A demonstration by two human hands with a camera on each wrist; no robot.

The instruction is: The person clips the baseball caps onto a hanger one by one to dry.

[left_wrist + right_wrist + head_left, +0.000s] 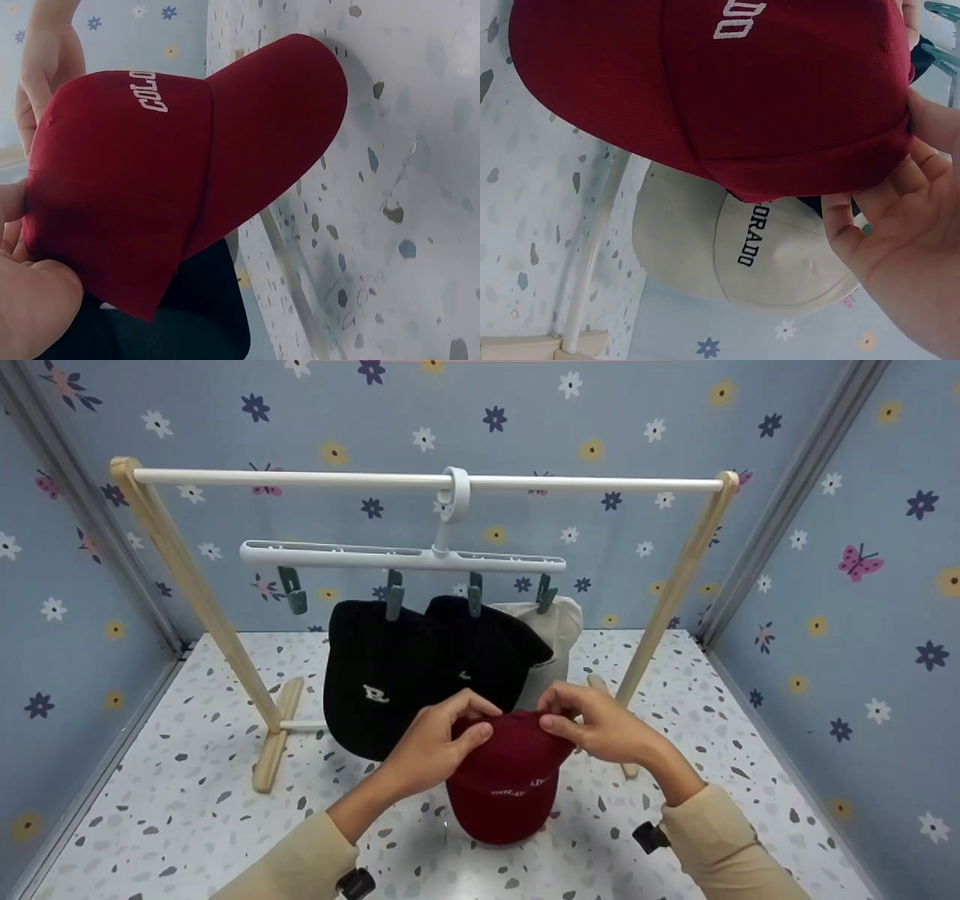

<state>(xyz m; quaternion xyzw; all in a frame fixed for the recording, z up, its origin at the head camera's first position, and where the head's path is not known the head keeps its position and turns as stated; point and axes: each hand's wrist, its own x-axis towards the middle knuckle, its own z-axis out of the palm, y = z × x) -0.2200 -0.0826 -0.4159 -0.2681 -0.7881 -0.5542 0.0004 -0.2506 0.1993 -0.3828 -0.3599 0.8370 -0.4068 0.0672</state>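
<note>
Both hands hold a dark red baseball cap [510,765] by its crown, brim pointing down above the speckled surface. My left hand [435,739] pinches the cap's upper left side between thumb and fingers. On the upper right side, my right hand [600,724] grips the fabric the same way, its thumb in front and fingers behind in the right wrist view. White lettering [148,91] runs across the cap's front. Just behind it, two black caps [367,675] and a cream cap [772,247] hang from green clips [394,596] on a white hanger [337,556].
The hanger hooks over a white rod [300,478] between wooden stand legs [202,600]. At the hanger's left end, a green clip [292,590] holds nothing. Flowered blue panels [840,607] enclose the back and sides. Below lies a white speckled surface [187,810].
</note>
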